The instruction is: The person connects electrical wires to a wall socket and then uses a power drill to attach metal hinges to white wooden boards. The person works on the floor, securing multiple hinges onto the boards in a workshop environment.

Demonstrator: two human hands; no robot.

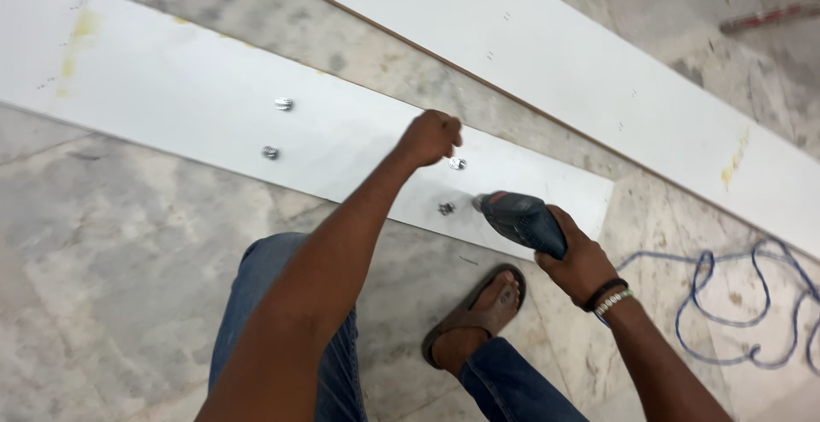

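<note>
Left arm extended forward and down from lower centre of view, elbow nearly straight, forearm bare. Left hand [430, 137] closed into a loose fist, knuckles up, fingertips pinched downward at the far end of the reach. Right arm entering from lower right, bent, forearm angled up and leftward. Right hand [581, 260] wrapped firmly in a full grip, back of hand toward camera. Dark band and pale beaded band on right wrist. Hands near each other, not touching.
</note>
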